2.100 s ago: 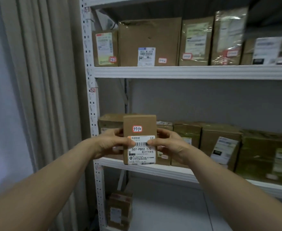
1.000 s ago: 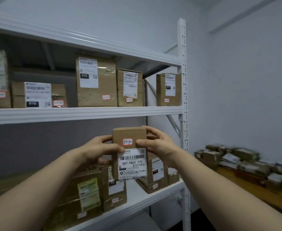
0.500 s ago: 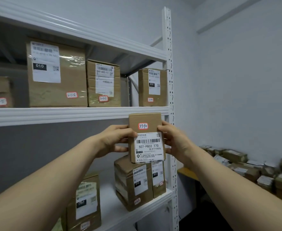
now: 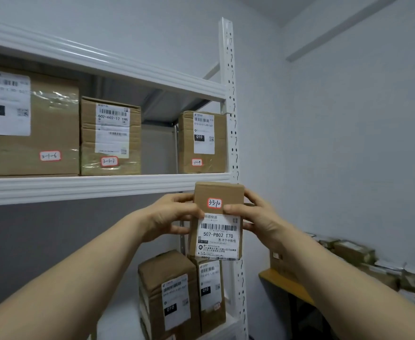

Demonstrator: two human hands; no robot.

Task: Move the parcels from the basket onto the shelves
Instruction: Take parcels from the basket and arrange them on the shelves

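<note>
Clearly, "3-3-10" and "507-P802 T70" are read on the parcel (image 4: 217,235). It is gripped by the left hand (image 4: 169,220) at nine o'clock and the right hand (image 4: 260,222) at three.

On the middle shelf (image 4: 103,185) the box marked 3-1-6 (image 4: 54,133) and the box marked 3-1-7 (image 4: 110,141) stand touching and block its left part. The box marked 3-1-9 (image 4: 202,143) sits at the right end against the post (image 4: 228,69). Between the last two an open gap reaches to the back panel, with headroom under the top board (image 4: 128,67). The left hand (image 4: 169,219) and right hand (image 4: 258,222) hold the parcel (image 4: 217,217) just below the shelf's front edge, at its right corner. On the lower shelf (image 4: 125,325) two boxes (image 4: 167,290) crowd the right end, with bare board left of them.
</note>
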